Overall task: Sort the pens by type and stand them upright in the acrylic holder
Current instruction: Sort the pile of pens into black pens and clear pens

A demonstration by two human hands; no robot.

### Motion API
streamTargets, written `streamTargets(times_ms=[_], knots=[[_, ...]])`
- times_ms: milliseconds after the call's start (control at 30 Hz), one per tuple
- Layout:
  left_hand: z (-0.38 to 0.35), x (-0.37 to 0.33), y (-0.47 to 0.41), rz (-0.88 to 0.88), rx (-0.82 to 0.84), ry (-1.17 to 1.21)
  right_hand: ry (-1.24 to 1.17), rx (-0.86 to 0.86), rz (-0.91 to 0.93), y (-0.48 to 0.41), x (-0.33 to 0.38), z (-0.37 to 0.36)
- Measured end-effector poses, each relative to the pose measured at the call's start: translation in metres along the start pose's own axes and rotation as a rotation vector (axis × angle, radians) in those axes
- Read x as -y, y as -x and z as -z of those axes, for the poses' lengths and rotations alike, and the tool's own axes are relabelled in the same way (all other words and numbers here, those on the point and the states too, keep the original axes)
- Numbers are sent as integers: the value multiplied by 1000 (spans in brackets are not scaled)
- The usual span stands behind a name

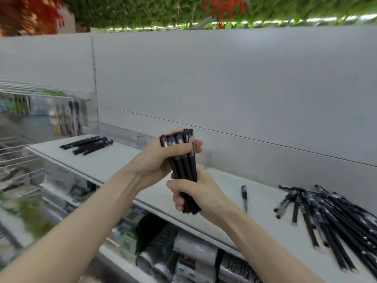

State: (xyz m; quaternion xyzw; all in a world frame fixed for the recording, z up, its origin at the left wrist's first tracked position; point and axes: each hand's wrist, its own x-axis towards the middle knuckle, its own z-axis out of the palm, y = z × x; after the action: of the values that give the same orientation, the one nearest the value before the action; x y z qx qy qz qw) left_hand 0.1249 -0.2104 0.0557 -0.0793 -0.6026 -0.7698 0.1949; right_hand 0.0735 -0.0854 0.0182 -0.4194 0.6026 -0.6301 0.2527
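Black, smooth and slim, the bundle of pens [184, 166] stood upright above the front edge of the desk [122, 166]. The right hand [195, 193] was curled round its lower end and the left hand [161, 158] was wrapped round the capped tops, fingers [179, 149] pressed tight on the barrels. Such slick round barrels would likely slide against one another, so a slackened grip could let the middle ones drop through and roll off the glossy white top onto the stock below. To the right, a loose pile [330, 217] of similar black pens lay fanned and crossed, apt to scatter if nudged. A lone pen [244, 195] lay between that pile and the hands. Farther back on the left, a small group [87, 145] lay side by side. Behind it, against the matt grey wall panel [224, 88], ran what seemed to be the acrylic holder [130, 135], clear, thin-walled and blurred; its faint edges could make it easy to miss a compartment.
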Motion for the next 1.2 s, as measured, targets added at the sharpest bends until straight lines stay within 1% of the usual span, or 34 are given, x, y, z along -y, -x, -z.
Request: streamTargets(times_ms=[67, 167, 300, 367, 433, 533, 633, 767, 833, 900, 1000, 1100, 1200], knots=[[48, -11, 16, 20, -10, -6, -26, 56, -33, -26, -10, -43], [113, -28, 34, 23, -78, -98, -9, 102, -35, -63, -25, -104], [186, -44, 37, 6, -161, -275, 55, 37, -26, -112, -38, -166], [220, -48, 32, -18, -207, -347, 86, 3, -18, -139, -43, -188], [252, -54, 23, -48, -219, -460, 105, -28, -17, -167, -49, -203], [296, -60, 5, -61, -181, -651, 81, -58, -49, -213, -59, -217], [342, -57, -20, 36, -128, -666, 59, -84, -57, -260, -71, -223], [391, -72, -57, 116, 39, -800, 97, -103, -72, -320, -79, -226], [411, -80, -76, 137, 117, -771, 215, -111, -44, -347, -79, -227], [429, -82, -97, 158, 161, -722, 322, -116, -47, -373, -78, -227], [455, -75, -125, 183, 178, -739, 439, -142, -141, -402, -83, -226], [482, -61, -151, 198, 284, -724, 643, -253, -278, -421, -97, -225], [503, -40, -168, 145, 340, -805, 781, -349, -425, -426, -100, -234]])
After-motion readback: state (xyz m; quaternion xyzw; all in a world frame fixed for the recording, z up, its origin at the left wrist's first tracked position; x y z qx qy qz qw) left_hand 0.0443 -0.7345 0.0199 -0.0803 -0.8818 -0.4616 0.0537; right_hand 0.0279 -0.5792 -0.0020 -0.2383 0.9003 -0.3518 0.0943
